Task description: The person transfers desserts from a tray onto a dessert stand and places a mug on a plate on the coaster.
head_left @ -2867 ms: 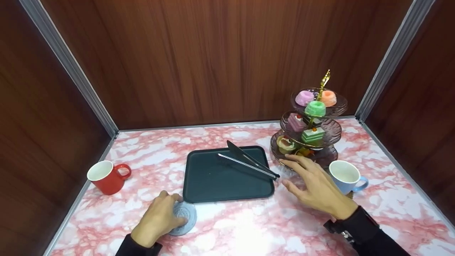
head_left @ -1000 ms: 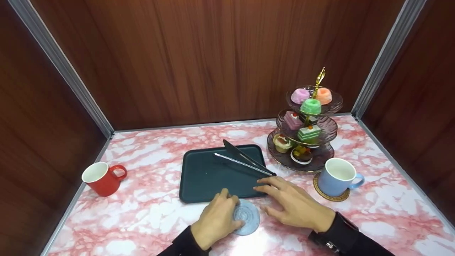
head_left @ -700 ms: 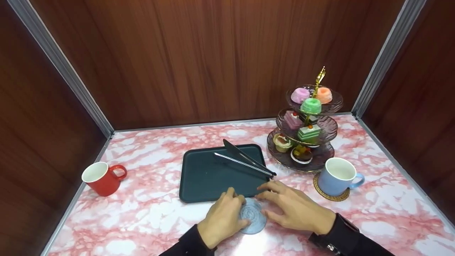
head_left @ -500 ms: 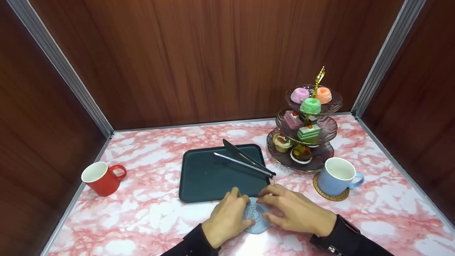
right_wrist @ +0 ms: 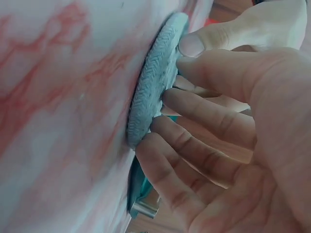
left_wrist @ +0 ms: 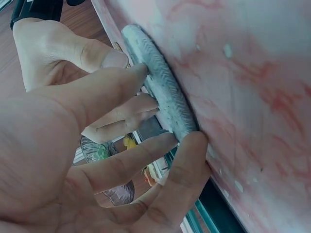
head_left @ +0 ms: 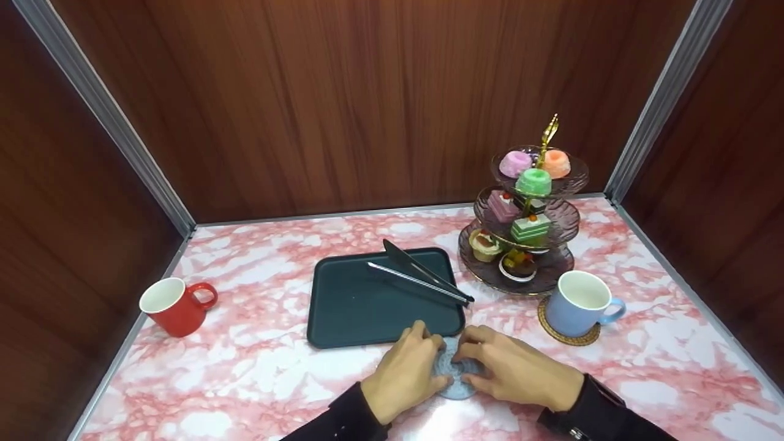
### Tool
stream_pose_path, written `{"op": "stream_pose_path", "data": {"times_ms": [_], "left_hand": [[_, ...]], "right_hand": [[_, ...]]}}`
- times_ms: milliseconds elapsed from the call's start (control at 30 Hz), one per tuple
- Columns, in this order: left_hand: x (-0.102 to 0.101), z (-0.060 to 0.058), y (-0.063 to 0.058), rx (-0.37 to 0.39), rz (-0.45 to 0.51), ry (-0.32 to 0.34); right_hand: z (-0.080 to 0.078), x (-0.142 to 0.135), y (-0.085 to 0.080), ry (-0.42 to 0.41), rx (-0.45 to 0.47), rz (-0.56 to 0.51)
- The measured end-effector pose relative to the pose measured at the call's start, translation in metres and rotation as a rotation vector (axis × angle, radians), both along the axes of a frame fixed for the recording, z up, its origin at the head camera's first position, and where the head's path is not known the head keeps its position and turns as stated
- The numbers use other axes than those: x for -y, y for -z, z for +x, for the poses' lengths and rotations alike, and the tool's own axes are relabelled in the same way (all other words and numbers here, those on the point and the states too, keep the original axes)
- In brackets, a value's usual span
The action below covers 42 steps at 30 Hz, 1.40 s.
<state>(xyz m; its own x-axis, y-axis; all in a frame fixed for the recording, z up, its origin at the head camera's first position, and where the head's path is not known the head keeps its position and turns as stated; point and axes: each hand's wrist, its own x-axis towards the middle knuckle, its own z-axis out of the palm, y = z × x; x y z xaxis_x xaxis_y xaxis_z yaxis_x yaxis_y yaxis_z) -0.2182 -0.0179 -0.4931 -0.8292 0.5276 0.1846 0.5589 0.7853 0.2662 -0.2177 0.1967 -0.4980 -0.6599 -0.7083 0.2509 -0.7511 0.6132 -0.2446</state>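
A round grey-blue woven coaster (head_left: 454, 367) lies flat on the marbled table, just in front of the dark tray's right corner. My left hand (head_left: 405, 370) holds it from the left, thumb near the front and fingers at the back edge. From the other side, my right hand (head_left: 520, 369) has its bent fingertips and thumb on the coaster. Close up in the left wrist view, fingertips press along the thick braided rim of the coaster (left_wrist: 165, 87). The right wrist view shows fingertips on the top and edge of the coaster (right_wrist: 150, 92).
Tongs (head_left: 422, 283) lie spread across the right part of the dark tray (head_left: 343, 306). A red mug (head_left: 180, 312) stands at left. At right, a blue mug (head_left: 572, 312) sits on a rattan coaster (head_left: 574, 341), near a tiered stand (head_left: 554, 266) with several small cakes.
My left hand has slid the grey-blue coaster rightward along the table, past the tray's front. My right hand has come from beside the blue mug down onto the coaster, its fingers bending.
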Motion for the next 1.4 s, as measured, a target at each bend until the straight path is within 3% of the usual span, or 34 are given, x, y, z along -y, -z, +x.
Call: {"op": "stream_pose_path", "data": {"times_ms": [333, 800, 1167, 1400], "left_hand": [[-0.015, -0.001, 0.000, -0.001, -0.005, 0.053], [-0.041, -0.004, 0.002, -0.069, -0.015, 0.087], [-0.065, -0.003, 0.007, -0.174, -0.053, 0.117], [-0.079, -0.008, 0.007, -0.176, -0.106, 0.119]], "right_hand": [[-0.001, -0.015, 0.001, 0.060, 0.027, -0.015], [-0.003, -0.035, -0.002, 0.171, -0.027, 0.008], [-0.012, -0.049, -0.001, 0.296, -0.138, 0.035], [-0.017, -0.055, 0.001, 0.331, -0.190, 0.035]]}}
